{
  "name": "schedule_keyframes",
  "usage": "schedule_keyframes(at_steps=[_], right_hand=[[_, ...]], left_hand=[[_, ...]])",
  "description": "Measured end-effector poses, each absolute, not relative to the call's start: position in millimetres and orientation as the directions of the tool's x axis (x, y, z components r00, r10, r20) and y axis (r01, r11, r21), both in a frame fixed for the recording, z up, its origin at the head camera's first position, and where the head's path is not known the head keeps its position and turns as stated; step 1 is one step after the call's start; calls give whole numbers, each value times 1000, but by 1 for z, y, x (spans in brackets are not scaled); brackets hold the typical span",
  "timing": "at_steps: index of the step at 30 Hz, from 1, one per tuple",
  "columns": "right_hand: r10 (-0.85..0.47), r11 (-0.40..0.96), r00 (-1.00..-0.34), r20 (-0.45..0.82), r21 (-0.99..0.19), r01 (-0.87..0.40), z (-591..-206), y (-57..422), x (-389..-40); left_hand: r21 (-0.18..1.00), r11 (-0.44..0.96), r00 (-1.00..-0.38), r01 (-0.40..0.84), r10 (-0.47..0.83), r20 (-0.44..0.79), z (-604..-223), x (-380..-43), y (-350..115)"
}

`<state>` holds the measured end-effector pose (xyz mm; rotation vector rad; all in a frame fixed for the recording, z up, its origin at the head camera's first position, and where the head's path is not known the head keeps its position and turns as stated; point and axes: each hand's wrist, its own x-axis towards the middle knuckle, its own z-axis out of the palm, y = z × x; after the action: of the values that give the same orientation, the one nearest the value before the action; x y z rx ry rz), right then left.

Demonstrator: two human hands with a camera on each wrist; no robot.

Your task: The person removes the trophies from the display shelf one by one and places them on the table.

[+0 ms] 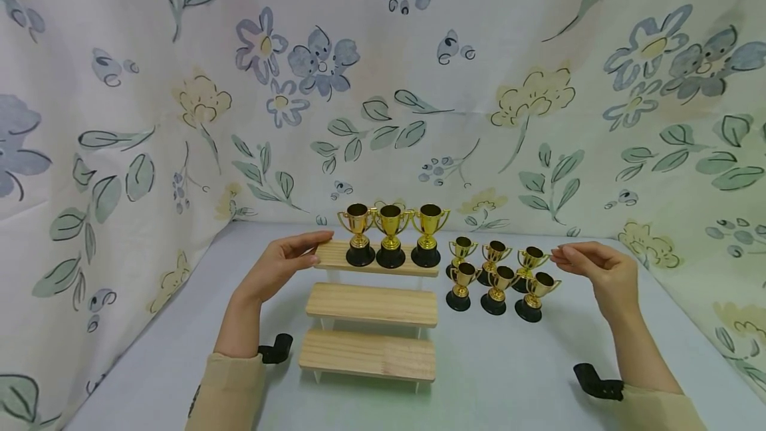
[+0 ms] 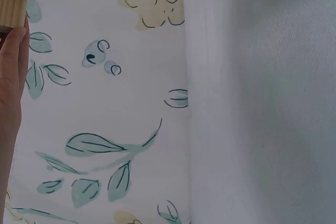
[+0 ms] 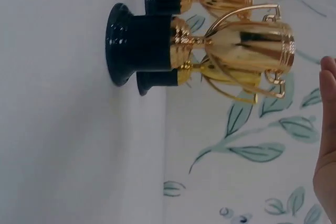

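Observation:
My left hand holds the left end of the top board of a three-step wooden display stand, fingers at the back corner and thumb at the end. In the left wrist view, the left hand meets the board's pale end. Three larger gold trophy cups with black bases stand upright in a row on that top board. My right hand hovers with loosely bent fingers beside the back-right small trophy. In the right wrist view, its fingertips are apart from the nearest small trophy.
Several small trophies stand in two rows on the white table, right of the stand. The middle board and bottom board are bare. A floral cloth hangs behind and along the sides.

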<state>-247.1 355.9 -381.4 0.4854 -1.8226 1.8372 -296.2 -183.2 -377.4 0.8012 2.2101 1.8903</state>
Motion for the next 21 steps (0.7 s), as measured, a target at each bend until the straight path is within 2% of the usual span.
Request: schedule_keyframes(at_steps=[7,12,21], right_hand=[[14,-33,-757,654,-756,-654,-363,329,-248],[-19,-2,-752,659,-752,-659,-351,309,-249],[-83,190,-781,619,-759,-622,-335,274,-256]], left_hand=[[949,75,-853,306,465,238,-377,-296,-183],[949,77,-852,305,467,236,-377,-296,-183],[948,90,-855,305,464,230,-376,-296,-183]])
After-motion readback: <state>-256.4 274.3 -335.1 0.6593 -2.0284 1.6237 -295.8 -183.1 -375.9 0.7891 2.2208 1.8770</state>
